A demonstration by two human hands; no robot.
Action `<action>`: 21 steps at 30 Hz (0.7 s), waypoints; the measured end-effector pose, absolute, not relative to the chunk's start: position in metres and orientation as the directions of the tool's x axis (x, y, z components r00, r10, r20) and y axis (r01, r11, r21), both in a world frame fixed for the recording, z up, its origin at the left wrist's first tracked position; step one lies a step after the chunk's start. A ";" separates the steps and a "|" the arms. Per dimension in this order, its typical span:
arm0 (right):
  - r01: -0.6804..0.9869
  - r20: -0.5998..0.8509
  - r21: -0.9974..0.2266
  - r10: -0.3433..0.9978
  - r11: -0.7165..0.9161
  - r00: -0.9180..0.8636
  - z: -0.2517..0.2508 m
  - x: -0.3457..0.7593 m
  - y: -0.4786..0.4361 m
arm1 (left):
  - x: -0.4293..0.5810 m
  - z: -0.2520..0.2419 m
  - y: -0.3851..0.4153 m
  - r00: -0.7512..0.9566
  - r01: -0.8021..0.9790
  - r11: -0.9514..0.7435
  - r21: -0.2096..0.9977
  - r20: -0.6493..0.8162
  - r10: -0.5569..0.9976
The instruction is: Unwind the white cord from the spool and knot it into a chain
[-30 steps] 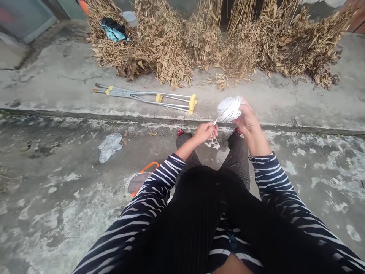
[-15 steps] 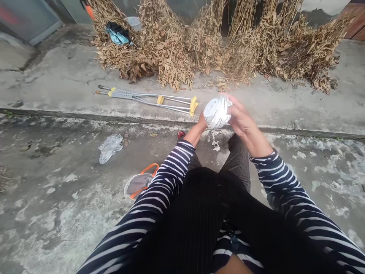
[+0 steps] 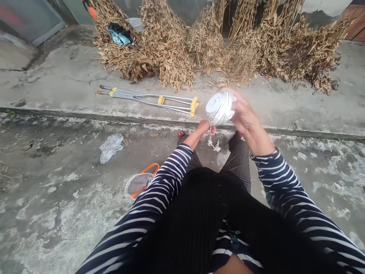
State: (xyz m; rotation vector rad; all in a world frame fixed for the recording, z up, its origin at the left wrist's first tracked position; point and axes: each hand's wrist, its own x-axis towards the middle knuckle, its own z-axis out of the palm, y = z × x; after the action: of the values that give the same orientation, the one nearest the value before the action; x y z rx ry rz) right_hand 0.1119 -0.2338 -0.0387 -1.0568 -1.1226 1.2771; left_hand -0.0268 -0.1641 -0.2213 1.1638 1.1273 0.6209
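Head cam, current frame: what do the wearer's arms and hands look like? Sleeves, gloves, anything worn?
Long dark navy sleeves with thin white horizontal stripes cover both arms to the wrists: left sleeve, right sleeve. Left hand and right hand are bare, no gloves; no watch or ring shows.

I saw the ball [image 3: 220, 108] in the right hand [image 3: 245, 114], just above the left hand [image 3: 205, 128], with a strand [image 3: 214, 144] hanging below. Crutches [image 3: 151, 99] lay to the left on the step, with brush [image 3: 199, 45] behind them. A bag [image 3: 110, 147] and a tub [image 3: 137, 183] sat at lower left.
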 end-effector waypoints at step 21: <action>-0.160 0.134 -0.974 0.975 0.162 0.174 -0.054 0.144 -0.195 | -0.069 -0.197 -0.201 0.281 0.492 -0.080 0.867 -0.071 0.957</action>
State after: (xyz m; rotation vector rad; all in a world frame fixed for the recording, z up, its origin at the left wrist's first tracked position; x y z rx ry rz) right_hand 0.1436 -0.1949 -0.0542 -1.0475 -1.0322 1.0597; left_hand -0.0690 -0.2010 -0.1972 1.7066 1.3331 0.6929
